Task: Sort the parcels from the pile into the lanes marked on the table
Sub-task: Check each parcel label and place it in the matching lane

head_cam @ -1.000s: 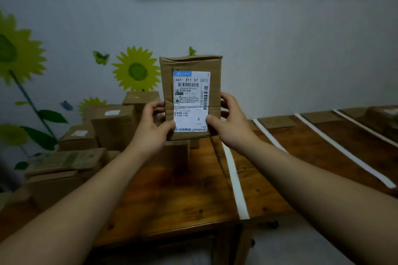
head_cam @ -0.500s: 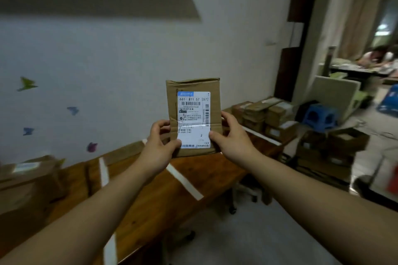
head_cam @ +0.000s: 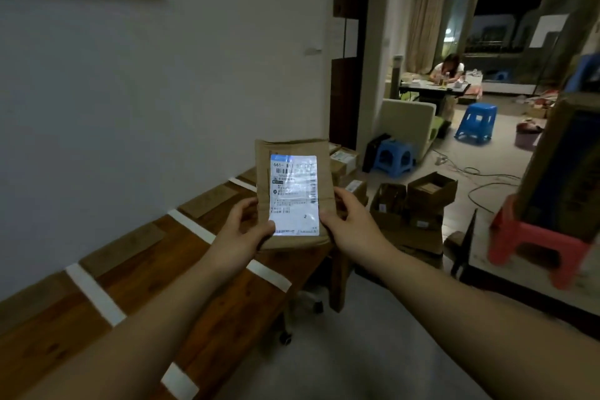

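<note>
Swinging further right than half a second ago, the head is now facing the far end of the desk (head_cam: 42, 351). The left hand (head_cam: 240, 230) and right hand (head_cam: 352, 224) are gripping the parcel (head_cam: 293, 195) by its lower side edges. It is hanging upright, long axis vertical, above the front edge. The taped lanes (head_cam: 146, 269) are lying below and leftward, nearer the left hand.

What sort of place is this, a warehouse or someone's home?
Probably a home doubling as a parcel-sorting room: curtains, plastic stools, cardboard boxes on the floor, tape-marked lanes on the wooden table.
</note>
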{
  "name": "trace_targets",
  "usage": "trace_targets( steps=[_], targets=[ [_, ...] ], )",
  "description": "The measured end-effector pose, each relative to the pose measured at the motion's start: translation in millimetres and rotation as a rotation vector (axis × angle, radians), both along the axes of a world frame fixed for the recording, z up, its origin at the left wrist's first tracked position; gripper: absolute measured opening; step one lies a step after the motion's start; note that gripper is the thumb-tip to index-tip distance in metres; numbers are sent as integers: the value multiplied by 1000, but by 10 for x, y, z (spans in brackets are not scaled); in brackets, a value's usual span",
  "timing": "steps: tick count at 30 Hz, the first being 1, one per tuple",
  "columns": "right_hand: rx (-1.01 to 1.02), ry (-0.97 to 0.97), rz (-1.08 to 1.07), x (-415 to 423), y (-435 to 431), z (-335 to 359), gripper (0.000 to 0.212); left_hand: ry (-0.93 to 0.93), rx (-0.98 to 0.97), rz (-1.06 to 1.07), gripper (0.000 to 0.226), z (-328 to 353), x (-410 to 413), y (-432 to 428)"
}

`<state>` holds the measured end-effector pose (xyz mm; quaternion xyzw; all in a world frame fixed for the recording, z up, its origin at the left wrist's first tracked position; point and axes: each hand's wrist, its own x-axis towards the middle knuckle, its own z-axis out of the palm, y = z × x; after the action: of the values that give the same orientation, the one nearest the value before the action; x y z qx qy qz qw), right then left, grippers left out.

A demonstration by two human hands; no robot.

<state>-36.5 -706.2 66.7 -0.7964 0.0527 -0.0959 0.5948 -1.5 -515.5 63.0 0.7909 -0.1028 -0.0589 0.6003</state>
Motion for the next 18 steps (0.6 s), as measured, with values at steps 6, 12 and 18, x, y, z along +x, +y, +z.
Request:
trace_targets(
  steps=[6,12,18],
  targets=[
    [-13,-13,6,976,-315,73,54,45,-102,-31,64,-23,1083,-343],
    [-32,-86,25,1770,-582,186,49,-25,-150,-25,70,115,1865,-599],
    [0,-115,128,2533,-794,171,46,-86,-141,61,69,130,2462,-742]
  ],
)
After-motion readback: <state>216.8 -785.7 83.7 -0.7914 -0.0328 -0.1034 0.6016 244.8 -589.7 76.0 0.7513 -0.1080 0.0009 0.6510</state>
